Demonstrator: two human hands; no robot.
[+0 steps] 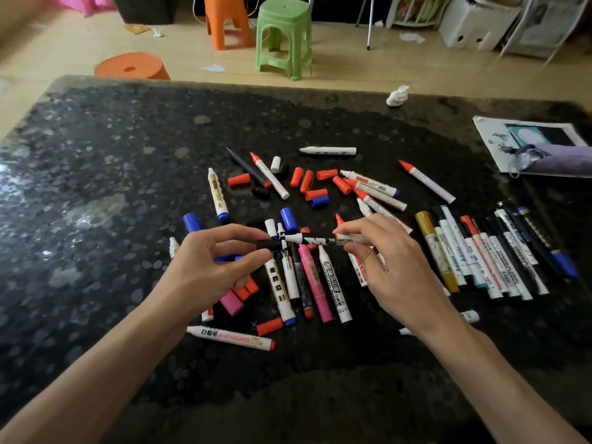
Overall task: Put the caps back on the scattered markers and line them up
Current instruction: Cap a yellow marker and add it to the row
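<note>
Twelve or so markers (487, 254) already lie side by side at the right of the table (96, 155), caps on as far as we can see, in a loose row that fans out a little. That much we count as done. By our reckoning more than half is left.

We hold one marker (320, 241) level above the heap in the middle. Our right hand (394, 267) grips its barrel, fingers curled round it. Our left hand (205, 267) pinches a black cap (267, 245) between thumb and forefinger, right at the marker's tip. We cannot tell whether the cap is pushed home or only meeting the tip.

Under our hands is a tangle of markers, among them a pink marker (315, 283), and most show bare tips. More uncapped markers lie beyond, beside a cluster of loose red caps (307, 181) with a few blue, black and white ones mixed in. A white marker (328, 150) lies alone farther back, and a whiteboard marker (230, 338) sits nearest us.

Once this cap is seated, the marker in hand belongs in the row on the right. The rest need matching caps by colour, and the row itself wants squaring up.
</note>
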